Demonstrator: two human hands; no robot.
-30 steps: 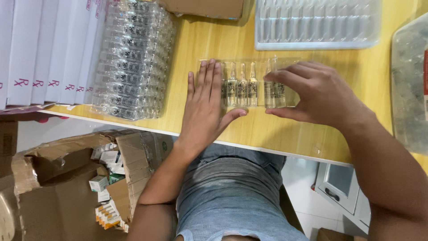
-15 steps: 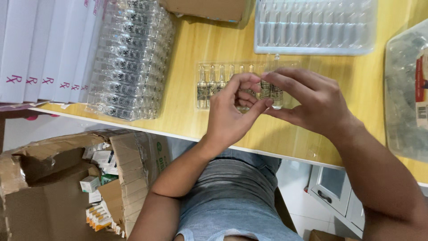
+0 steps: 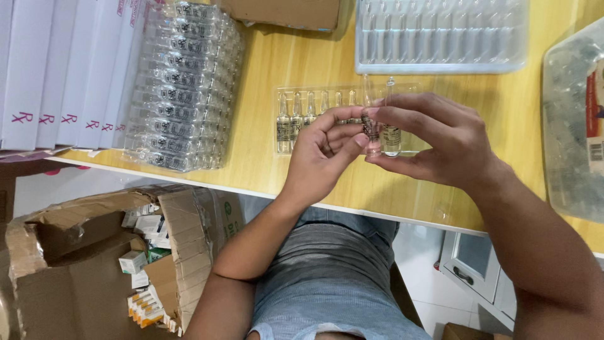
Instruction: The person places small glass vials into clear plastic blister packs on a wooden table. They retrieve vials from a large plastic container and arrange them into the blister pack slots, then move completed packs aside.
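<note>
A clear blister tray (image 3: 296,121) lies on the yellow wooden table (image 3: 302,63) with several small glass ampoules in its left slots. My left hand (image 3: 324,154) hovers over the tray's middle, its thumb and forefinger pinching a labelled ampoule (image 3: 370,129). Right beside it, my right hand (image 3: 440,141) grips that ampoule's neighbour (image 3: 391,135), and both stand upright with tips pointing away from me. The fingertips of the two hands touch. The tray's right part is hidden behind my hands.
A tall stack of filled blister trays (image 3: 182,88) stands at the left, next to white cartons (image 3: 56,69). Empty clear trays (image 3: 440,34) lie at the back, a plastic bag (image 3: 576,126) at the right. An open cardboard box (image 3: 82,252) of small packs sits on the floor.
My left hand lifted from lying flat on the tray and came to the right hand, closing on an ampoule. The right hand raised its ampoules slightly.
</note>
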